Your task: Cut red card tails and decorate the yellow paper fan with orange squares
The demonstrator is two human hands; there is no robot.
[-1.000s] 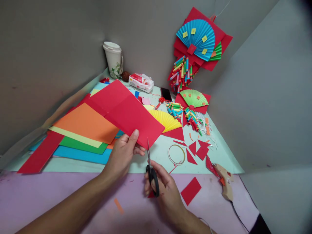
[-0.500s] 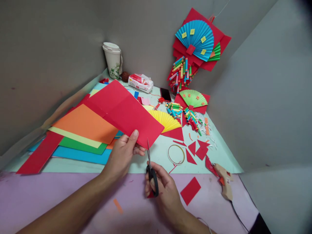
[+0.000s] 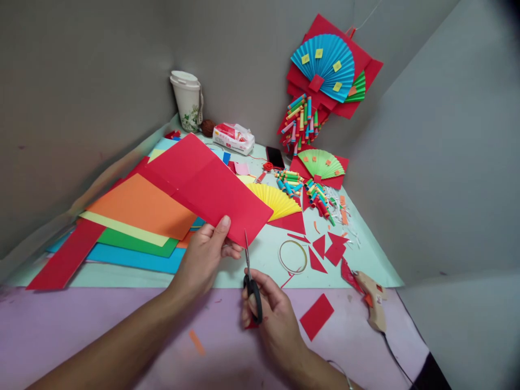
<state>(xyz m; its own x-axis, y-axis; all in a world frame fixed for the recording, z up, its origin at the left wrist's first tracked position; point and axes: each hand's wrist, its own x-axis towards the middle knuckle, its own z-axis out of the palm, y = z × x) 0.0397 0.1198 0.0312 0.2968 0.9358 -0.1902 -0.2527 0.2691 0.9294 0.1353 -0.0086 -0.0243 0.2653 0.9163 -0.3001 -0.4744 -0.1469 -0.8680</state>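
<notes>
My left hand [image 3: 207, 246] pinches the near edge of a red paper sheet [image 3: 215, 189], thumb on top and fingers underneath. The sheet is tilted and has faint crease lines across it. My right hand [image 3: 270, 306] grips black-handled scissors [image 3: 252, 295], their blades pointing away from me. At the sheet's near right edge, the blade tips overlap the paper; I cannot tell how far they have cut. Under the sheet's left part lies a stack of coloured paper, with an orange sheet [image 3: 140, 208] on top. A yellow folded fan [image 3: 278, 200] lies behind the red sheet.
A glue gun [image 3: 372, 300] with a cord lies at the right. Near it are a roll of tape [image 3: 293, 257], red scraps [image 3: 317, 317] and small paper rolls [image 3: 319, 197]. A white cup [image 3: 187, 103], a tissue pack [image 3: 233, 138] and a phone [image 3: 275, 157] stand or lie farther back.
The view has shifted very slightly. Both hands, the red sheet and the scissors are nearly where they were; the scissor handles look slightly closer together.
</notes>
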